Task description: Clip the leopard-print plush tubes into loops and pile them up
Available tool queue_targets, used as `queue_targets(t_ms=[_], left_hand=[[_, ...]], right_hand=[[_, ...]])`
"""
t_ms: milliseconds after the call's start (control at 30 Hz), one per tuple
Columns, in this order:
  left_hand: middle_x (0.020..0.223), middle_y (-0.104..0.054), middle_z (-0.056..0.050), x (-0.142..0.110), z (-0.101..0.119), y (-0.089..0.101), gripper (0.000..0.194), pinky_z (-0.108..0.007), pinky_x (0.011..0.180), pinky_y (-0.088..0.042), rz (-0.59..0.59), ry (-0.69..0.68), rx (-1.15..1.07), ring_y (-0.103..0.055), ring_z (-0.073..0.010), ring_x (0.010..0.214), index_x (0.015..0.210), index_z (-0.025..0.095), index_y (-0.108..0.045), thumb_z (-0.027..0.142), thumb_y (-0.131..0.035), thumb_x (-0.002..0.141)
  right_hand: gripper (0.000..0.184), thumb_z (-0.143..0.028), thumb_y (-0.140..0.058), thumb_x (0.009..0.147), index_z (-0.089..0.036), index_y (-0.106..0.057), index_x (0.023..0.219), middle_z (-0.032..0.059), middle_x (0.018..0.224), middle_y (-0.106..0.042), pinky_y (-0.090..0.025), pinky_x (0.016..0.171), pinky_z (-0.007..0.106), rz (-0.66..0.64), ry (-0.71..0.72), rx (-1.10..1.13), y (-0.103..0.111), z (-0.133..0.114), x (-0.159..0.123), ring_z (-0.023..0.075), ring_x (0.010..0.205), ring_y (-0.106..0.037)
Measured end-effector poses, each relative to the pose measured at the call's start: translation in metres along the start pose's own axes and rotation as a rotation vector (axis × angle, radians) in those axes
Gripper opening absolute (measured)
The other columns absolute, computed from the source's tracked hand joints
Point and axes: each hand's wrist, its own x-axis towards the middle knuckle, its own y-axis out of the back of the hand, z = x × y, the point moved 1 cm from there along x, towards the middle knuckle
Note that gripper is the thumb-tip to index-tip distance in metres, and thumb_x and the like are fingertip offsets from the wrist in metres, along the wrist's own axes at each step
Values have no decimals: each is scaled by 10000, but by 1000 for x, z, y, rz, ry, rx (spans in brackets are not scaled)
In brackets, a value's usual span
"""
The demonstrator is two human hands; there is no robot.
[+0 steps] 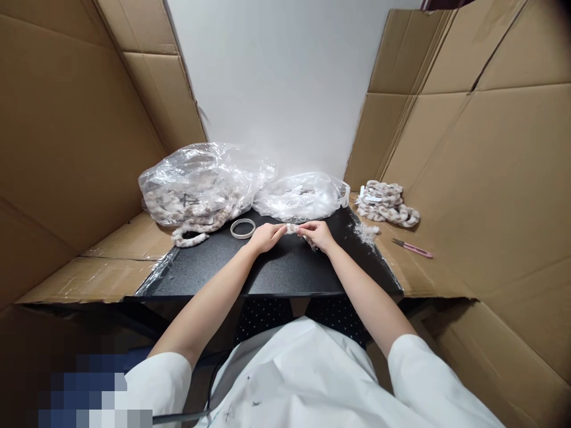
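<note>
A fuzzy white-and-brown plush strip [292, 228] is stretched between my two hands above the black table. My left hand [268, 236] pinches one end with closed fingers. The fingers of my right hand [316, 234] are closed on the other end, and part of the strip hangs below them. A roll of tape [242, 229] lies flat just left of my left hand. Right of my right hand sits a tuft of pale fluff or thread scraps [367, 232].
A large clear bag [200, 178] of plush pieces stands at the back left, one piece [190, 238] spilling out. Beside it lies a smaller plastic bag [301, 199]. Plush rings with white tags [383, 202] and pink thread snips [413, 248] rest on the right cardboard. Cardboard walls [499, 178] enclose the table [196, 273].
</note>
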Motion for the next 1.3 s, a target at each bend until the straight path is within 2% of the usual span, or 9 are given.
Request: queue_targets(t_ms=[267,433,600,733,867,1000,1133,1233,1300], left_hand=[[1028,-681,-91,-1,16,-6,285,-304,814,-452,52,-171,91,-635,-225,934,1055,193,-598,404,-445,940],[915,-680,-109,1,24,-18,299,-325,750,-457,-21,-81,288,-655,-242,863,933,177,-561,326,-310,995],[855,-672,-96,1,24,-20,223,-305,699,-436,-20,-41,301,-648,-231,805,924,182,-542,274,-345,972],[796,-653,-69,0,19,-21,163,-284,672,-419,40,-55,173,-623,-206,752,888,188,-531,241,-386,939],[719,-595,-26,2,19,-18,244,-264,650,-410,243,-83,-152,-559,-162,675,833,191,-499,339,-355,964],[698,-536,-11,7,37,-2,391,-259,639,-418,404,-186,-403,-499,-136,657,755,187,-466,492,-341,967],[706,-533,-16,17,61,34,415,-271,641,-417,438,-312,-429,-496,-133,659,750,185,-489,528,-383,957],[632,-482,9,30,63,65,411,-257,559,-387,451,-314,-495,-461,-117,566,768,196,-480,549,-385,955],[598,-434,26,40,57,87,409,-246,508,-357,574,-310,-565,-427,-108,518,774,204,-466,574,-410,940]], right_hand=[[362,-457,-852,492,-186,-718,690,12,640,-697,-526,646,311,-55,75,12,-2,7,4,159,612,-634],[435,-529,-783,594,-202,-721,874,20,743,-703,-530,655,307,38,110,39,0,5,5,155,641,-630],[388,-539,-724,653,-186,-713,815,28,705,-682,-504,625,297,38,142,-48,0,4,6,156,627,-603],[379,-542,-649,708,-180,-700,810,45,724,-689,-504,644,320,17,140,-124,0,10,7,167,632,-604],[315,-443,-599,770,-186,-698,923,83,922,-710,-509,817,386,10,272,-363,-2,11,2,219,843,-642],[484,-340,-717,698,-182,-636,1148,115,1194,-639,-404,1024,434,-69,533,-620,-24,0,-1,283,1150,-548],[283,-317,-469,906,-195,-629,1106,89,1086,-657,-445,939,397,-69,551,-611,-51,-18,13,253,1067,-570],[343,-322,-320,986,-203,-641,966,75,987,-661,-413,936,386,-51,617,-731,-57,-29,25,236,1014,-560],[356,-345,-308,999,-198,-627,939,80,982,-653,-388,944,387,-56,624,-879,-53,-30,28,235,1016,-540]])
